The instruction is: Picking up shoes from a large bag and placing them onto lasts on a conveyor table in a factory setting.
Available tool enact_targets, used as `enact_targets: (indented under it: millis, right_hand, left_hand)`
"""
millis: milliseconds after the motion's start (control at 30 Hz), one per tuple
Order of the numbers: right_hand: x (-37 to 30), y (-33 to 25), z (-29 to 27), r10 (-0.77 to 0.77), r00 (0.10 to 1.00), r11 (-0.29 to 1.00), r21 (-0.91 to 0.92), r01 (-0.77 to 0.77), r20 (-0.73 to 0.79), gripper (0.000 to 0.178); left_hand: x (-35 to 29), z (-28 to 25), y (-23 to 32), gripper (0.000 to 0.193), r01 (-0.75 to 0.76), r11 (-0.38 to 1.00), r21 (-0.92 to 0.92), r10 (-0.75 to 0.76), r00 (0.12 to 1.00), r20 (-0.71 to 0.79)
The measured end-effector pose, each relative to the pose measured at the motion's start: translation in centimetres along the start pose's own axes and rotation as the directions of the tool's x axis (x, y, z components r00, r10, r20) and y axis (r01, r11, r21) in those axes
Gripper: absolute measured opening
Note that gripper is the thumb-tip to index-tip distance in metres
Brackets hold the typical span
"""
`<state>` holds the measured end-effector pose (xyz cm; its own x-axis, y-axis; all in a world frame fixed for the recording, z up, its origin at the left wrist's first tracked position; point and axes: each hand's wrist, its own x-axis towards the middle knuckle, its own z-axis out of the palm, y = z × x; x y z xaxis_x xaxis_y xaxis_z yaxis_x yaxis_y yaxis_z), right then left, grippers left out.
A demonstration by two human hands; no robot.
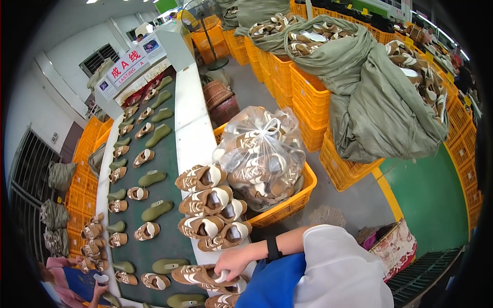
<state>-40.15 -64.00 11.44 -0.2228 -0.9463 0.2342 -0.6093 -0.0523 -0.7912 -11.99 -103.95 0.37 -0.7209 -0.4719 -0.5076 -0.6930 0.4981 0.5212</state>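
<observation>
My right hand (233, 263) reaches in from the lower right, a black band on its wrist. Its fingers are closed on the white-lined heel opening of a brown sneaker upper (192, 274) with cream trim, at the conveyor's right edge. More such uppers lie just below the hand, partly hidden. Beyond it, several brown and cream sneaker uppers (206, 201) are stacked in rows on the white ledge (192, 123). Next to the held upper, a green shoe last (169, 265) rests on the dark green belt (169, 203). My left hand is out of sight.
Pairs of uppers and green lasts line the belt. A yellow crate (287, 208) holds a clear bag (264, 159) of uppers on the right. Stacked crates with grey-green cloth (380, 113) stand farther right. Another person (72, 280) works across the belt at lower left.
</observation>
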Motion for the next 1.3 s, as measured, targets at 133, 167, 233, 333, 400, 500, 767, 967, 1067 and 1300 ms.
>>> enact_targets:
  millis: [133, 167, 233, 333, 400, 500, 767, 967, 1067, 1300]
  right_hand:
    - [0.7, 1.4, 0.8, 0.16, 0.918, 0.955, -0.292, -0.051, 0.363, 0.027]
    - [1.2, 1.2, 1.2, 0.13, 0.907, 0.959, -0.283, -0.012, 0.402, 0.027]
    - [2.5, 0.7, 1.6, 0.089, 0.906, 0.962, -0.271, 0.029, 0.413, 0.024]
    - [3.4, 0.8, 0.2, -0.02, 0.938, 0.988, -0.136, 0.071, 0.346, 0.028]
    - [4.3, -0.3, -2.3, 0.043, 0.931, 0.984, -0.176, 0.023, 0.363, 0.031]
    - [6.9, -2.6, -4.7, 0.071, 0.928, 0.981, -0.192, 0.0, 0.365, 0.031]
    - [18.1, -5.1, 0.3, -0.015, 0.816, 0.958, 0.243, -0.155, 0.578, 0.038]
    - [23.4, -5.5, 7.1, 0.057, 0.764, 0.893, 0.31, -0.327, 0.643, 0.033]
    - [24.0, -4.3, 11.1, 0.07, 0.731, 0.829, 0.368, -0.421, 0.679, 0.033]
    - [24.9, -1.3, 15.8, 0.285, 0.749, 0.846, 0.209, -0.49, 0.598, 0.031]
  left_hand:
    - [-4.3, 4.6, 14.2, 0.061, -0.119, 0.991, 0.065, 0.12, 0.993, -0.013]
    - [-6.0, 5.3, 15.1, 0.06, -0.134, 0.987, 0.085, 0.137, 0.99, -0.024]
    - [-10.3, 7.2, 15.1, 0.059, -0.114, 0.989, 0.091, 0.121, 0.99, -0.073]
    - [-15.9, 11.4, 8.9, 0.072, -0.101, 0.983, 0.152, 0.124, 0.981, -0.151]
    - [-16.2, 13.3, 9.8, 0.066, -0.071, 0.987, 0.144, 0.111, 0.949, -0.294]
    - [-16.9, 14.7, 10.4, 0.053, -0.094, 0.99, 0.109, 0.138, 0.835, -0.533]
    - [-23.7, 13.9, 10.7, 0.037, 0.051, 0.99, -0.13, -0.136, 0.555, -0.821]
    - [-24.1, 14.7, 7.7, 0.038, 0.137, 0.981, -0.139, -0.186, 0.433, -0.882]
    - [-22.2, 13.0, 7.0, 0.038, 0.111, 0.971, -0.211, -0.238, 0.389, -0.89]
    - [-16.9, 12.0, 4.1, 0.034, 0.252, 0.944, -0.215, -0.294, 0.338, -0.894]
